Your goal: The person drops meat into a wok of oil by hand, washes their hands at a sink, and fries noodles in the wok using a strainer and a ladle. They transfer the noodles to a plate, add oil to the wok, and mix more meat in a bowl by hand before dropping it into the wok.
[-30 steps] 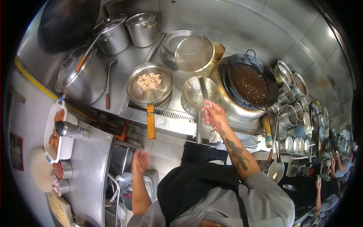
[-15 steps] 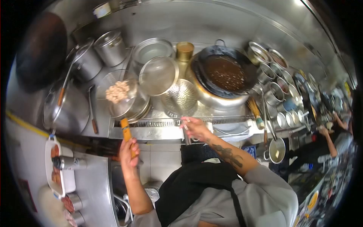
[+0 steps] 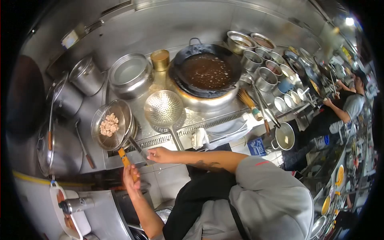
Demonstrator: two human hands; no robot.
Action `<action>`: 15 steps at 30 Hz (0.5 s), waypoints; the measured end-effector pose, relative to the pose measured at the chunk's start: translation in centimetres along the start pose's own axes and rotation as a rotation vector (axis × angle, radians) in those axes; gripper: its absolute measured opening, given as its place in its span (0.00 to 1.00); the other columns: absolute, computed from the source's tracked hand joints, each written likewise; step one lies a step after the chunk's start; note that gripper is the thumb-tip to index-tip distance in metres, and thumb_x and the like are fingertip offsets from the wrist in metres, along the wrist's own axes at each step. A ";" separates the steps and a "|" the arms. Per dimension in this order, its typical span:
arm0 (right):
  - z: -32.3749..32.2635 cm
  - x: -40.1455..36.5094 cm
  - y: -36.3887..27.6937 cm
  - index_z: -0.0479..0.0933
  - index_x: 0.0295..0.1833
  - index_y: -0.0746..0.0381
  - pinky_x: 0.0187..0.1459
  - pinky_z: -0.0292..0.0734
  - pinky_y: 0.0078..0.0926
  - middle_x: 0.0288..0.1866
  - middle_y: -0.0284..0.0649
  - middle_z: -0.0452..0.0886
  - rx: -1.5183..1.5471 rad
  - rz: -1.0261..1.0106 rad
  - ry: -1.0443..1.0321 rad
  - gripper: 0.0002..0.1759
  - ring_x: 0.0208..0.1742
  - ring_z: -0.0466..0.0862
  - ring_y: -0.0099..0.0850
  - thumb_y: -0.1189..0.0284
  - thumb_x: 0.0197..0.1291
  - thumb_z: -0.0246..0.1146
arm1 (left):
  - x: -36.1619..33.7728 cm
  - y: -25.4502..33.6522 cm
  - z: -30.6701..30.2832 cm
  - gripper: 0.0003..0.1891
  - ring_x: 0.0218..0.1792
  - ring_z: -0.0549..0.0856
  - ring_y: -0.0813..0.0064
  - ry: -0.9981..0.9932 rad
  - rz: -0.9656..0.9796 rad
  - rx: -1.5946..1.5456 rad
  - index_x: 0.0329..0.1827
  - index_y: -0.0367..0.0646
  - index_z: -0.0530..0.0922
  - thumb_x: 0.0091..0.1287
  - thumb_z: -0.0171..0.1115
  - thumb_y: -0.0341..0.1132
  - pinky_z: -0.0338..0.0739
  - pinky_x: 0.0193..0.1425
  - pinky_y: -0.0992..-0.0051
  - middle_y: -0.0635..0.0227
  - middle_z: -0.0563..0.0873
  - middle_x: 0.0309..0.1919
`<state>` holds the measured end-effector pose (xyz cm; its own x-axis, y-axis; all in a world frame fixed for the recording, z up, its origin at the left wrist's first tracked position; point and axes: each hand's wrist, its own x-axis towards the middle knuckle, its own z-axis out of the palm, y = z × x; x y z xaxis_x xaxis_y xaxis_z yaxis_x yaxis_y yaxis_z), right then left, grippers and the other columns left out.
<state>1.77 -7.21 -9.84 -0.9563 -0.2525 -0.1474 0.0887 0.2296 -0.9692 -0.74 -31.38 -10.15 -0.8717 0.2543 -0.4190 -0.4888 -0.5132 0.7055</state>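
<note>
My left hand is wrapped round the orange-brown handle of a wire strainer. Pale pieces of meat lie in its bowl. Fingers closed, my right hand grips the end of a metal handle that leads to a round strainer. This second strainer is right against the first one, over a stack of metal bowls; how far the two overlap I cannot make out. A perforated ladle rests on the counter to the right, its handle pointing toward me.
A wok of dark bubbling liquid sits on the burner. Behind the strainers stand a metal pot and a gold tin. Several metal containers and a bamboo brush are at right. Another person works further right.
My right hand has moved left with its strainer, from beside the pot to the strainer holding the meat. The perforated ladle is now uncovered. The camera view has turned.
</note>
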 end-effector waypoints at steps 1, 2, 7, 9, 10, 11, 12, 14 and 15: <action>-1.3 -1.8 0.0 0.74 0.56 0.65 0.38 0.80 0.27 0.43 0.44 0.81 -0.131 -0.216 0.138 0.18 0.36 0.82 0.33 0.66 0.65 0.59 | 0.3 0.2 -0.3 0.06 0.22 0.72 0.82 -0.006 -0.046 -0.051 0.44 0.44 0.68 0.71 0.50 0.36 0.69 0.19 0.82 0.71 0.76 0.30; -2.8 -3.8 0.3 0.74 0.56 0.66 0.41 0.80 0.28 0.44 0.46 0.81 -0.266 -0.431 0.273 0.18 0.39 0.83 0.36 0.67 0.64 0.59 | 0.6 0.3 -0.7 0.07 0.23 0.73 0.82 -0.011 -0.091 -0.103 0.44 0.45 0.68 0.71 0.51 0.38 0.69 0.20 0.82 0.71 0.76 0.30; -19.7 -18.5 6.4 0.76 0.54 0.66 0.51 0.77 0.34 0.49 0.52 0.80 -0.477 -0.076 0.835 0.19 0.50 0.81 0.42 0.82 0.55 0.58 | 1.4 0.3 -1.9 0.18 0.30 0.78 0.76 -0.144 -0.110 -0.079 0.44 0.44 0.72 0.69 0.51 0.52 0.76 0.28 0.77 0.68 0.79 0.33; -25.9 -26.4 9.8 0.77 0.48 0.67 0.47 0.77 0.38 0.42 0.56 0.81 -0.655 0.193 1.020 0.15 0.47 0.81 0.47 0.78 0.55 0.56 | 0.7 0.7 -0.9 0.22 0.33 0.79 0.73 -0.131 -0.115 -0.133 0.46 0.42 0.73 0.68 0.51 0.54 0.79 0.34 0.74 0.66 0.80 0.35; -27.0 -30.1 10.9 0.77 0.42 0.68 0.46 0.76 0.44 0.39 0.55 0.80 -0.842 0.076 1.207 0.11 0.43 0.80 0.51 0.78 0.54 0.53 | 0.2 0.7 -0.7 0.24 0.35 0.80 0.71 -0.117 -0.115 -0.160 0.48 0.41 0.73 0.68 0.50 0.56 0.80 0.37 0.73 0.65 0.80 0.35; -27.7 -33.4 12.1 0.77 0.41 0.69 0.46 0.76 0.45 0.38 0.55 0.80 -0.940 0.312 1.230 0.11 0.43 0.80 0.52 0.78 0.54 0.53 | 0.5 0.5 -1.8 0.27 0.39 0.82 0.67 -0.153 -0.121 -0.188 0.50 0.40 0.74 0.67 0.50 0.57 0.81 0.45 0.69 0.61 0.82 0.39; -28.0 -35.9 13.2 0.76 0.40 0.69 0.46 0.76 0.47 0.37 0.56 0.79 -1.031 0.551 1.240 0.10 0.42 0.79 0.54 0.78 0.54 0.52 | 0.3 0.1 -2.3 0.26 0.39 0.82 0.67 -0.112 -0.094 -0.187 0.50 0.41 0.74 0.67 0.50 0.58 0.80 0.46 0.68 0.62 0.82 0.40; -28.7 -38.9 15.1 0.76 0.40 0.69 0.47 0.75 0.48 0.39 0.57 0.79 -1.023 0.652 1.066 0.10 0.45 0.79 0.54 0.78 0.54 0.53 | -0.2 -1.3 -3.3 0.26 0.40 0.82 0.67 -0.032 -0.036 -0.186 0.50 0.41 0.75 0.67 0.51 0.58 0.80 0.47 0.67 0.62 0.83 0.42; -28.9 -40.3 16.1 0.76 0.40 0.69 0.47 0.75 0.48 0.40 0.57 0.79 -1.013 0.704 0.982 0.10 0.46 0.79 0.55 0.77 0.53 0.53 | 0.5 -2.7 -5.8 0.26 0.41 0.83 0.68 0.019 -0.093 -0.257 0.47 0.43 0.77 0.66 0.52 0.60 0.80 0.48 0.66 0.64 0.84 0.41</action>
<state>33.72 33.86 -13.77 -0.6417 0.7632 0.0764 0.7447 0.6438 -0.1761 0.39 -34.60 -15.56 -0.8214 0.2955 -0.4878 -0.5394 -0.6802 0.4963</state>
